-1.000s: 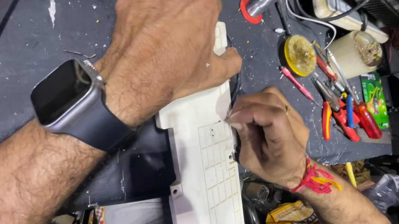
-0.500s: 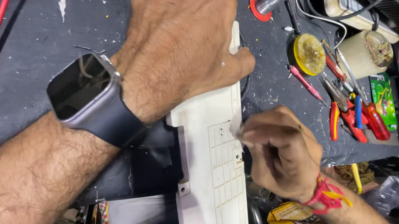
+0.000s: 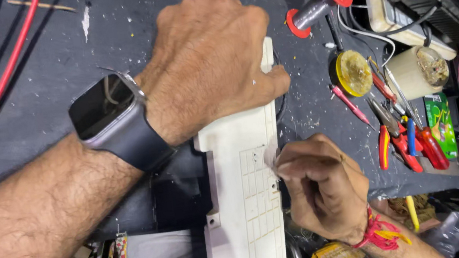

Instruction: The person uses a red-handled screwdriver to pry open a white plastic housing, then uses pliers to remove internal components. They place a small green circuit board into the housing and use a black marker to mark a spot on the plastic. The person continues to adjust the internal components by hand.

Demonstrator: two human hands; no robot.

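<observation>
The left hand [image 3: 213,61] is closed palm-down over the upper end of a long white plastic housing [image 3: 246,202], pressing it against the dark, paint-flecked table [image 3: 28,31]. The thumb tip rests at the housing's right edge. A dark smartwatch [image 3: 109,111] sits on the left wrist.

The right hand [image 3: 322,184] is curled into a loose fist at the right edge of the housing, fingertips pinched together beside its gridded panel. Whether a small item is held between them cannot be determined. A red thread band [image 3: 377,233] encircles the right wrist.

The housing lies lengthwise, running from under the left hand to the bottom frame edge.

To the right lie a red-flanged solder spool [image 3: 316,4], a round tin of yellowish flux [image 3: 353,73], red-handled pliers [image 3: 398,141] and a cream-coloured cup [image 3: 416,70]. A red cable [image 3: 2,77] crosses the upper left corner.
</observation>
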